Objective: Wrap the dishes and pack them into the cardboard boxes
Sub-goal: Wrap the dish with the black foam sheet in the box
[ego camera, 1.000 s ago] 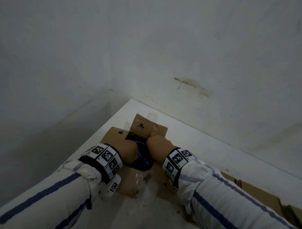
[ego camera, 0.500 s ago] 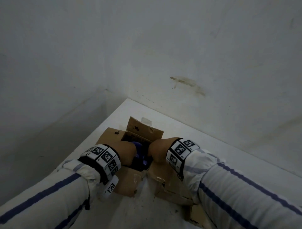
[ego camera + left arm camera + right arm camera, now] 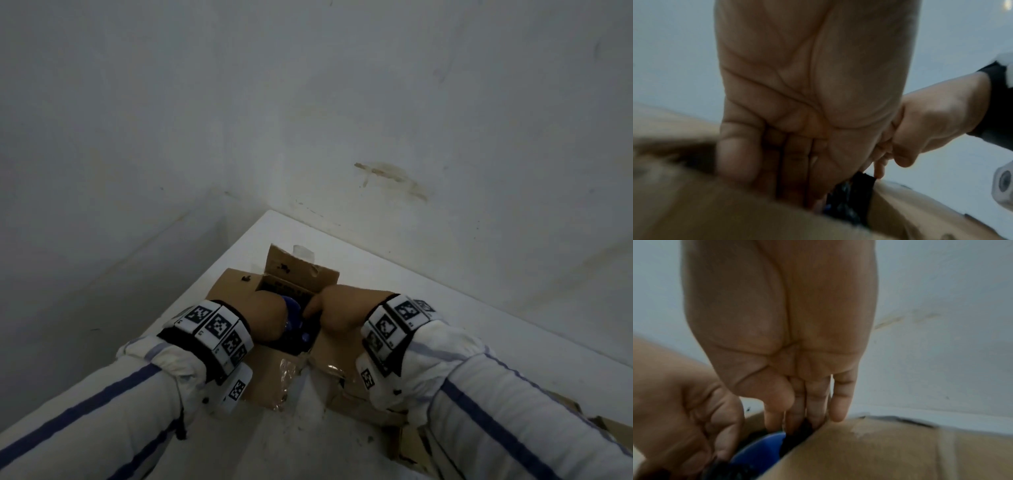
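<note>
A small open cardboard box [image 3: 236, 291] stands on the white table [image 3: 394, 274] near the corner. A blue dish [image 3: 291, 317] in dark wrapping stands on edge inside it, blue [image 3: 760, 451] in the right wrist view and dark wrap [image 3: 851, 203] in the left wrist view. My left hand [image 3: 270, 318] reaches into the box from the left, its fingers [image 3: 721, 441] curled onto the wrapped dish. From the right, my right hand [image 3: 329, 310] pinches the wrap's top edge, its fingertips [image 3: 813, 415] pointing down beside the box wall. The dish's lower part is hidden.
The box's far flap [image 3: 301, 270] stands up with a bit of tape on it. More flattened cardboard [image 3: 359, 401] lies under my right wrist and runs to the lower right. Grey walls close the corner behind the table.
Both hands have sunk a little deeper into the box with the dish, so less blue shows. My right wrist has swung out to the right.
</note>
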A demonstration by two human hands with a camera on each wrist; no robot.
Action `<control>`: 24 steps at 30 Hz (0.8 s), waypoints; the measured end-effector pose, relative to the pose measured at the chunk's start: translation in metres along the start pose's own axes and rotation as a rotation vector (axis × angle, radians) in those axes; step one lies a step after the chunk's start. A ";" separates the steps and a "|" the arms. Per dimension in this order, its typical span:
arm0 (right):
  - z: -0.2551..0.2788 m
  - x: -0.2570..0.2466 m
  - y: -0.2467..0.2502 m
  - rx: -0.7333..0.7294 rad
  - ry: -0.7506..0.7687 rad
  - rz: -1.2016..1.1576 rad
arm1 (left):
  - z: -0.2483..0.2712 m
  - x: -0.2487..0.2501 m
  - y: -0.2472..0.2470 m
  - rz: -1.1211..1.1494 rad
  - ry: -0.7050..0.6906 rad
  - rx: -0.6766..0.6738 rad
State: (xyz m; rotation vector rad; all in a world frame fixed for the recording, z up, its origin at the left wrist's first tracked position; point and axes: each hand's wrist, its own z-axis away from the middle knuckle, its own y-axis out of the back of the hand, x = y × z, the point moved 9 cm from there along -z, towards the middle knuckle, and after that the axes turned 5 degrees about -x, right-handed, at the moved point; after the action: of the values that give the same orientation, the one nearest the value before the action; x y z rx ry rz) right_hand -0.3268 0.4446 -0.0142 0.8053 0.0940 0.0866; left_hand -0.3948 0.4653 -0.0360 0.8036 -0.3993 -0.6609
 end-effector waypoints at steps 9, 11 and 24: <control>0.064 0.076 -0.001 0.442 -0.043 -0.516 | 0.000 0.078 0.074 0.100 -0.124 0.342; 0.083 0.107 -0.021 0.526 -0.106 -0.585 | -0.008 0.114 0.078 0.151 -0.177 0.359; 0.293 0.363 -0.230 0.828 -0.651 -0.987 | -0.071 0.471 0.045 0.315 -0.526 0.231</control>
State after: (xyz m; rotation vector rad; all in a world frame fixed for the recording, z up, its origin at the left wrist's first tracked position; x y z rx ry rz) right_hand 0.0770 0.1180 0.0030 1.4855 -0.1090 -1.2117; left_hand 0.0069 0.2065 -0.0077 0.7556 -1.0738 -0.5282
